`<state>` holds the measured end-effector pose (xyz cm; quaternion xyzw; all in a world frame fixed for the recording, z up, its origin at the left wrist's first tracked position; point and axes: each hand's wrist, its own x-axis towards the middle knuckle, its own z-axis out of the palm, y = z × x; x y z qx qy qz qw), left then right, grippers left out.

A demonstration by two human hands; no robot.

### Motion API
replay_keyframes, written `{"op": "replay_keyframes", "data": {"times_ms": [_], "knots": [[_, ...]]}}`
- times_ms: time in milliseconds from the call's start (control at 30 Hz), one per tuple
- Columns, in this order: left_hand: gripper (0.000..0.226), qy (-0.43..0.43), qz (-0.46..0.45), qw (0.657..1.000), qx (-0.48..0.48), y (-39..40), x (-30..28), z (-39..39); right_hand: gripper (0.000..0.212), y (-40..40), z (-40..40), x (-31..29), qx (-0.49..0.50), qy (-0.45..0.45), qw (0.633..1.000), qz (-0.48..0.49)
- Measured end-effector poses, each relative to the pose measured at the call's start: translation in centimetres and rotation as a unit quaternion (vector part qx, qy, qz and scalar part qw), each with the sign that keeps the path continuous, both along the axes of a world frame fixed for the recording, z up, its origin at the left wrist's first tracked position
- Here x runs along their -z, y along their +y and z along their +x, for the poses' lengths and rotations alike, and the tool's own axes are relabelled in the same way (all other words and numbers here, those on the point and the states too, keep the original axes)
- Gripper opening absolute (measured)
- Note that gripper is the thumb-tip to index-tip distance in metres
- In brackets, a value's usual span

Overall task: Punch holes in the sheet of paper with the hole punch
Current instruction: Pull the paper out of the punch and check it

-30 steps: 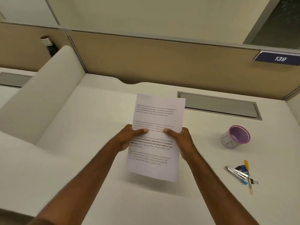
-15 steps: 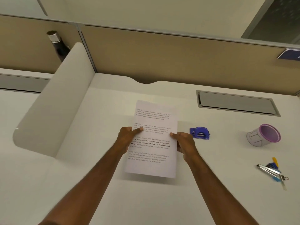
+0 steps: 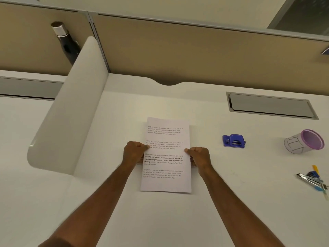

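Note:
A white sheet of paper (image 3: 166, 168) with several printed paragraphs lies low over the white desk (image 3: 231, 202), in the middle of the view. My left hand (image 3: 133, 152) pinches its left edge and my right hand (image 3: 199, 156) pinches its right edge, thumbs on top. A small blue hole punch (image 3: 234, 141) stands on the desk to the right of the sheet, a hand's width from my right hand and untouched.
A purple-rimmed cup (image 3: 304, 142) lies on its side at the right. A metal clip tool with blue and yellow pens (image 3: 313, 180) sits near the right edge. A grey cable hatch (image 3: 270, 106) is behind, a curved white divider (image 3: 71, 111) and dark bottle (image 3: 66, 41) at left.
The sheet has come down towards the desk, held in both hands throughout. The hole punch, hidden behind the paper a second ago, now shows to the right. The view has shifted left.

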<state>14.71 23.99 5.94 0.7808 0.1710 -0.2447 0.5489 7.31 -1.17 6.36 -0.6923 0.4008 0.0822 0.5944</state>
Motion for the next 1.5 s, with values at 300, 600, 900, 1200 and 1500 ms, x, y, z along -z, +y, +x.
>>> {"op": "replay_keyframes", "data": {"times_ms": [300, 600, 900, 1200, 1500], "knots": [[0.017, 0.051, -0.021, 0.998, -0.01, 0.6, 0.0, 0.0, 0.015, -0.1, 0.6, 0.9, -0.019, 0.023, 1.0, 0.002], [0.028, 0.082, -0.017, 0.996, -0.033, 0.9, 0.5, 0.6, 0.024, -0.3, 1.5, 0.3, -0.009, 0.051, 0.998, 0.026], [0.029, 0.068, 0.003, 0.997, -0.043, 2.2, 0.3, 0.8, 0.03, -1.7, 1.3, -0.8, -0.017, 0.081, 0.995, 0.047], [0.027, -0.011, 0.04, 0.998, -0.038, 1.4, 0.0, -0.2, 0.026, -2.8, 0.5, -1.1, -0.032, 0.088, 0.995, 0.029], [0.024, -0.129, 0.162, 0.978, 0.038, -1.9, -2.1, -2.5, 0.019, -3.6, -1.0, -2.1, -0.132, 0.034, 0.984, -0.118]]}}
